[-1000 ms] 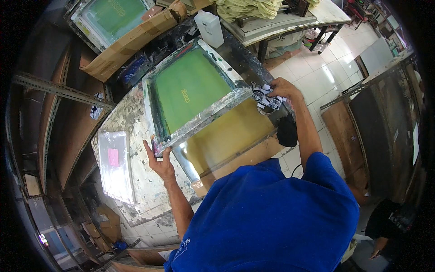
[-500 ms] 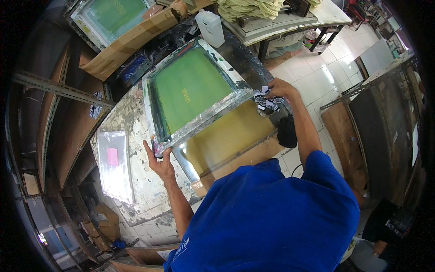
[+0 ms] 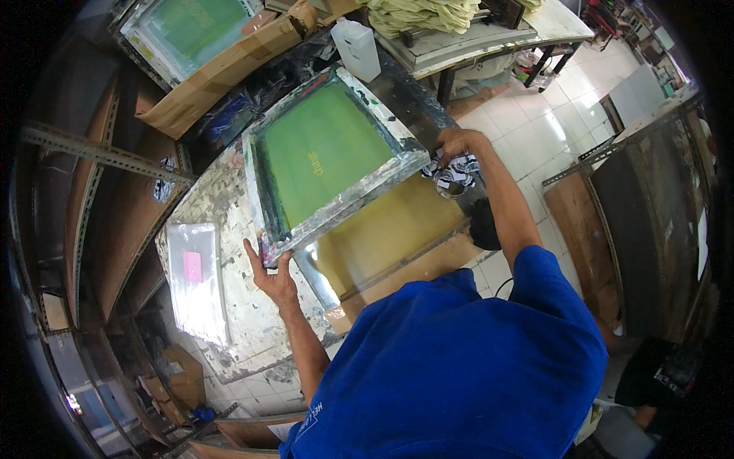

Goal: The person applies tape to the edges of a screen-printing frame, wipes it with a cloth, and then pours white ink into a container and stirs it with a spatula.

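One near edge of the green frame (image 3: 329, 153) runs slantwise between my hands, from its near left corner up to its right corner. The fingers of my left hand (image 3: 277, 284) are spread wide at that left corner, thumb against it and forefinger alongside; how much weight they bear I cannot tell. The fingers of my right hand (image 3: 462, 143) bend down just past the frame's right corner, touching a bunched black-and-white cloth (image 3: 461, 165); whether they pinch it or only rest on it I cannot tell. The cloth lies right under them, beside that corner, at a round tin (image 3: 449, 191), with no clear long axis of its own. So my right hand is the nearer to the cloth by far; my left is the whole near edge away. On my side of the frame is a yellowish panel (image 3: 386, 233), partly tucked beneath it from where I look. Left of the frame, a clear plastic sleeve (image 3: 200, 306) lies on the table (image 3: 256, 329).
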### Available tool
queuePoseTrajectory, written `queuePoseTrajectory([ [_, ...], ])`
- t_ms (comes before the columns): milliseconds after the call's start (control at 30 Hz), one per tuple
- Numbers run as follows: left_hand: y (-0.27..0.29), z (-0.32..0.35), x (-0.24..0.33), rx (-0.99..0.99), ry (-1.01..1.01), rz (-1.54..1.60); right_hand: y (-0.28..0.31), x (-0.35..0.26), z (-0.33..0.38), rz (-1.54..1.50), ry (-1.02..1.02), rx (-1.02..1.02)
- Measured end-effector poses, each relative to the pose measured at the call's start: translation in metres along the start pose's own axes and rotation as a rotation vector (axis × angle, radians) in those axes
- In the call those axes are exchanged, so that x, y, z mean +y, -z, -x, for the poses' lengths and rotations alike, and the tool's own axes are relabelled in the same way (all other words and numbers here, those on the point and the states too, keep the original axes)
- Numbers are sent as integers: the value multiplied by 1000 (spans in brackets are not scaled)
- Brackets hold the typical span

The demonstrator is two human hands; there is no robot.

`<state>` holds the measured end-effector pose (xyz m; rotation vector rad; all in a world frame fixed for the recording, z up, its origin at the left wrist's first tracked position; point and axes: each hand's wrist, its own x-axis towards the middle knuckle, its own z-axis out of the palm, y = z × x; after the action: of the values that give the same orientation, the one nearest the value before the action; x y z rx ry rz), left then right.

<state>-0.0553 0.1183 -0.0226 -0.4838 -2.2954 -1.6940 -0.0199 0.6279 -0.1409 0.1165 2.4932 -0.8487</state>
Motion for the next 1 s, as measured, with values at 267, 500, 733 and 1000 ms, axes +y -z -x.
queuePoseTrajectory([
  [267, -1, 4, 1, 11, -9, -35, 15, -33, 30, -20, -52, 111],
  [500, 1, 3, -5, 10, -49, -48, 46, -52, 48, 218, -155, 844],
  [733, 1, 2, -6, -2, -5, -10, 14, -34, -7, 603, -56, 1339],
  [1000, 1, 3, -12, 0, -6, -27, -23, -15, -26, 241, -116, 823],
])
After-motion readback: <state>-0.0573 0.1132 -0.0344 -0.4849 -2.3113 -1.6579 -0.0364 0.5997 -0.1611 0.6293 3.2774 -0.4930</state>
